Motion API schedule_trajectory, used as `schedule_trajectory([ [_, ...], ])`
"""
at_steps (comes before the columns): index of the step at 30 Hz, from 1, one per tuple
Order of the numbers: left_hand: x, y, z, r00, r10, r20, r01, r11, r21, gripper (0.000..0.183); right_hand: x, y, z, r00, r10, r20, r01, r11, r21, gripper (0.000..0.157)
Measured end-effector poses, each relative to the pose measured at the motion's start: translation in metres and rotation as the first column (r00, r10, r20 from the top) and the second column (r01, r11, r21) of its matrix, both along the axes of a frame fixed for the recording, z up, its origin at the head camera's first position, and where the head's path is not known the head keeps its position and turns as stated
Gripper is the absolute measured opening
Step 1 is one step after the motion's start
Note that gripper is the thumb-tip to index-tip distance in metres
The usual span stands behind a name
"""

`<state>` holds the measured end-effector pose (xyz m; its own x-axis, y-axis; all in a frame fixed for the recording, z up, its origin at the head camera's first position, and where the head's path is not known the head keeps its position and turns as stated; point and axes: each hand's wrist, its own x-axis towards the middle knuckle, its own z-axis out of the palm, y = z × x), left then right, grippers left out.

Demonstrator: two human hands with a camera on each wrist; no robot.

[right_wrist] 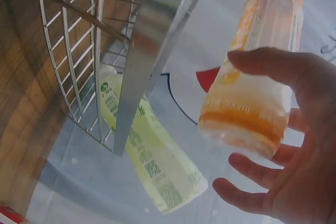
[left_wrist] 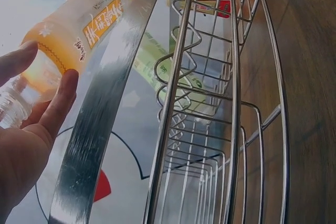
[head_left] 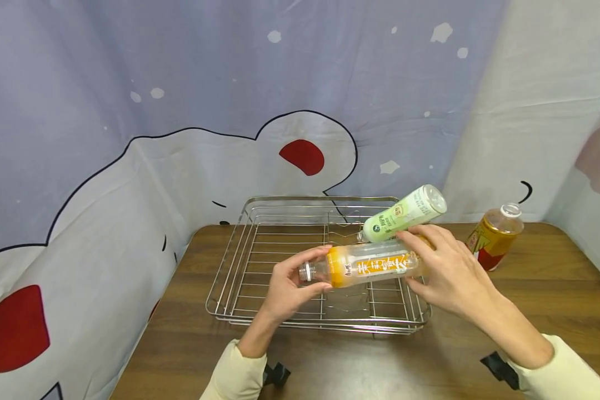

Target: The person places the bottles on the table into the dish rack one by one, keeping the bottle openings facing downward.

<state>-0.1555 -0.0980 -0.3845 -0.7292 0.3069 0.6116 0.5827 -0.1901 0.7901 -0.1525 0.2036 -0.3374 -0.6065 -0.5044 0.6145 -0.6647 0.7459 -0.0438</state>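
A clear plastic bottle (head_left: 380, 265) with an orange-and-white label lies almost level above the wire basket (head_left: 320, 324), its uncapped neck toward the left. My left hand (head_left: 291, 284) pinches it near the shoulder between thumb and fingers. Around the base end, my right hand (head_left: 452, 272) holds it; in the right wrist view the thumb (right_wrist: 262, 61) lies across the bottle's side, while some fingertips stand free below the base. Behind it, a pale green bottle (head_left: 405, 214) leans neck-down in the basket's back right corner, its base sticking up past the rim.
To the right of the basket, a bottle with a yellow-and-red label (head_left: 497, 236) stands on the wooden table (head_left: 175, 344). A printed cloth (head_left: 300, 66) hangs behind and along both sides. Wavy wire dividers (left_wrist: 173, 77) run inside the basket.
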Motion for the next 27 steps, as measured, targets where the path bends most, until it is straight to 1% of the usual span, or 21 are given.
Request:
schedule_trajectory([
  [4, 0.001, -0.002, 0.002, 1.000, -0.017, 0.021, 0.016, 1.000, 0.021, 0.056, 0.004, 0.009, 0.003, 0.996, -0.003, 0.085, 0.008, 0.998, -0.061, 0.092],
  [7, 0.002, -0.005, 0.003, 0.998, -0.025, 0.053, 0.023, 0.999, 0.046, 0.056, 0.007, 0.018, 0.004, 0.984, 0.005, 0.180, 0.023, 0.988, -0.150, 0.101],
  [8, 0.002, -0.005, 0.003, 0.998, -0.025, 0.065, 0.022, 0.998, 0.055, 0.056, 0.008, 0.021, 0.004, 0.979, 0.018, 0.205, 0.021, 0.982, -0.187, 0.104],
  [10, 0.003, -0.006, 0.004, 0.996, -0.023, 0.089, 0.017, 0.997, 0.073, 0.057, 0.009, 0.028, 0.003, 0.963, 0.068, 0.260, 0.008, 0.960, -0.280, 0.108],
  [12, 0.003, -0.007, 0.003, 0.994, -0.020, 0.104, 0.011, 0.996, 0.089, 0.057, 0.011, 0.034, 0.001, 0.936, 0.150, 0.318, -0.014, 0.919, -0.393, 0.110],
  [13, 0.003, -0.007, 0.003, 0.994, -0.019, 0.109, 0.009, 0.995, 0.096, 0.057, 0.011, 0.036, -0.001, 0.917, 0.205, 0.342, -0.030, 0.891, -0.454, 0.111],
  [14, 0.003, -0.007, 0.003, 0.993, -0.020, 0.113, 0.008, 0.995, 0.104, 0.058, 0.011, 0.039, -0.003, 0.892, 0.273, 0.360, -0.050, 0.851, -0.522, 0.110],
  [15, 0.003, -0.007, 0.003, 0.993, -0.021, 0.116, 0.008, 0.994, 0.112, 0.058, 0.011, 0.041, -0.005, 0.862, 0.353, 0.365, -0.073, 0.798, -0.599, 0.109],
  [16, 0.003, -0.007, 0.002, 0.993, -0.020, 0.117, 0.006, 0.993, 0.119, 0.058, 0.011, 0.042, -0.007, 0.828, 0.432, 0.357, -0.097, 0.737, -0.669, 0.107],
  [18, 0.003, -0.006, 0.002, 0.992, -0.018, 0.124, 0.002, 0.992, 0.129, 0.056, 0.011, 0.044, -0.013, 0.751, 0.580, 0.315, -0.142, 0.608, -0.781, 0.103],
  [19, 0.004, -0.005, 0.002, 0.991, -0.020, 0.131, 0.003, 0.991, 0.135, 0.055, 0.010, 0.044, -0.016, 0.707, 0.647, 0.284, -0.161, 0.540, -0.826, 0.101],
  [20, 0.004, -0.004, 0.001, 0.990, -0.027, 0.142, 0.006, 0.990, 0.143, 0.053, 0.010, 0.044, -0.019, 0.664, 0.704, 0.250, -0.176, 0.473, -0.863, 0.100],
  [21, 0.004, -0.003, 0.001, 0.988, -0.035, 0.152, 0.012, 0.988, 0.153, 0.052, 0.009, 0.043, -0.022, 0.623, 0.751, 0.220, -0.185, 0.414, -0.891, 0.098],
  [22, 0.004, -0.002, 0.000, 0.985, -0.047, 0.164, 0.019, 0.986, 0.165, 0.052, 0.009, 0.041, -0.024, 0.587, 0.786, 0.194, -0.190, 0.366, -0.911, 0.097],
  [24, 0.004, 0.001, -0.001, 0.979, -0.074, 0.189, 0.036, 0.980, 0.196, 0.052, 0.008, 0.037, -0.027, 0.524, 0.838, 0.148, -0.191, 0.286, -0.939, 0.094],
  [25, 0.004, 0.002, -0.001, 0.975, -0.093, 0.202, 0.048, 0.975, 0.216, 0.052, 0.008, 0.035, -0.028, 0.499, 0.858, 0.124, -0.192, 0.248, -0.950, 0.093],
  [26, 0.005, 0.003, -0.001, 0.971, -0.110, 0.210, 0.059, 0.970, 0.235, 0.052, 0.008, 0.032, -0.028, 0.484, 0.868, 0.109, -0.187, 0.224, -0.957, 0.092],
  [27, 0.005, 0.004, -0.002, 0.969, -0.123, 0.213, 0.068, 0.966, 0.251, 0.052, 0.008, 0.029, -0.028, 0.479, 0.872, 0.105, -0.173, 0.211, -0.962, 0.091],
])
